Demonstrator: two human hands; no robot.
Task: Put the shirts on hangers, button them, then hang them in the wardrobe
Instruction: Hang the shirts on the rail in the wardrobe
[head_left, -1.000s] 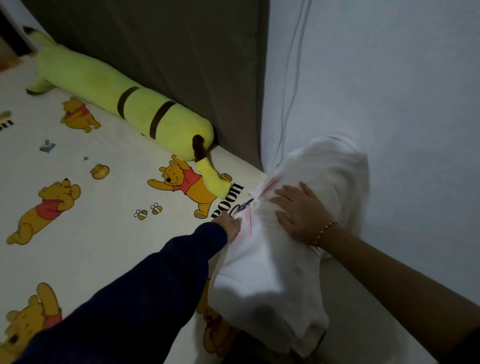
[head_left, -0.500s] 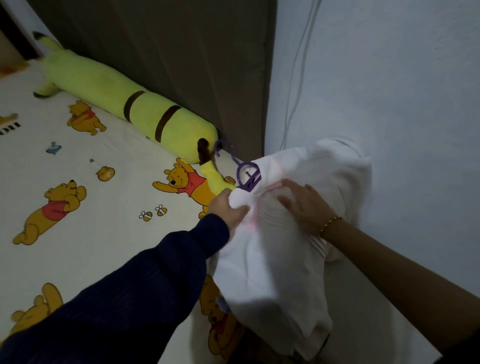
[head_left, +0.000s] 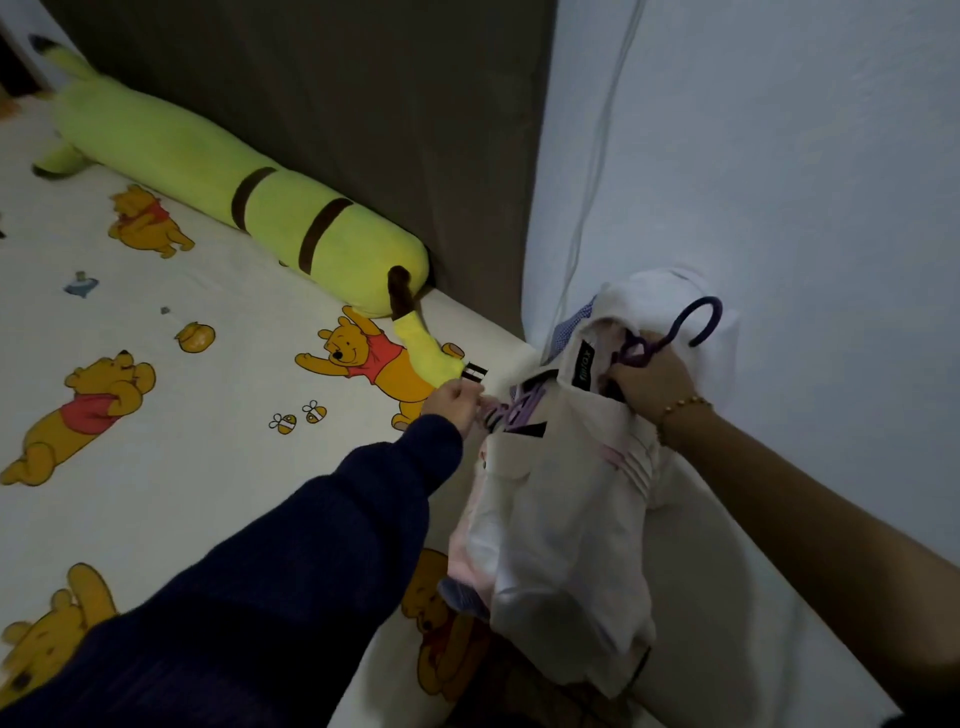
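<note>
A white shirt (head_left: 561, 525) with faint pink marks hangs bunched at the bed's right edge, by the wall. A purple hanger (head_left: 696, 325) sticks out of its collar, hook pointing up. My right hand (head_left: 654, 387) grips the hanger's neck at the collar. My left hand (head_left: 454, 402), in a dark blue sleeve, pinches the shirt's left collar edge, where another purple part of the hanger (head_left: 519, 410) shows. A black label (head_left: 584, 366) is visible inside the collar.
The bed sheet (head_left: 182, 467) has cartoon bear prints. A long yellow-green plush bolster (head_left: 234, 197) lies along the dark headboard (head_left: 337, 104). The pale wall (head_left: 779, 182) stands on the right, with a thin cable (head_left: 597, 156) running down it.
My right hand left the shirt front and took hold of the hanger's neck. The hanger rose and shifted right, its hook now upright. The collar has been pulled open.
</note>
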